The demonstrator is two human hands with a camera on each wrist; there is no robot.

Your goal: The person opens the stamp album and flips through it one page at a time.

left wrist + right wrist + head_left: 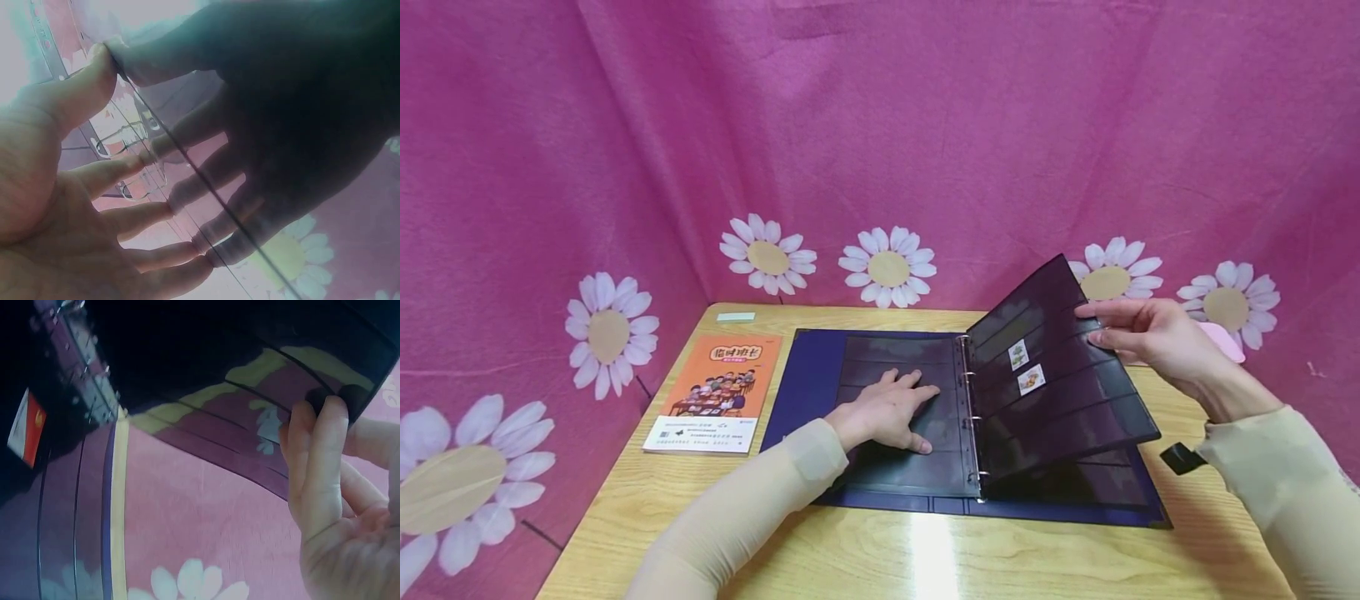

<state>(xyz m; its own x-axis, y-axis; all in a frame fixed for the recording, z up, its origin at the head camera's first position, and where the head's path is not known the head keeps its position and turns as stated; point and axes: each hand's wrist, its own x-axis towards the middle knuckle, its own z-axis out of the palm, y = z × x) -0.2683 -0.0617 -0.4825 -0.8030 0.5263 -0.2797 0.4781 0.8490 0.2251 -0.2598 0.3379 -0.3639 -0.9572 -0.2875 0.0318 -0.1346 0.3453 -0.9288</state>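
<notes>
A stamp album (805, 375) with a dark blue cover lies spread on the table, its glossy black pocket pages held by metal rings (976, 417). My left hand (887, 408) rests on the left page (940, 358), fingers spread; in the left wrist view this hand (94, 219) faces its own dark reflection in the page. One page (1097, 408) stands tilted up on the right, bearing two small stamps (1032, 380). Its outer edge is pinched between thumb and fingers of my right hand (1157, 337). Seen from the right wrist, the fingers (325, 450) overlap that edge.
Left of the album lies an orange and white booklet (730, 383), with a pale strip (735, 317) behind it. A pink object (1221, 340) is partly hidden behind my right hand. Pink cloth (880, 150) with daisies hangs around the wooden table (820, 558).
</notes>
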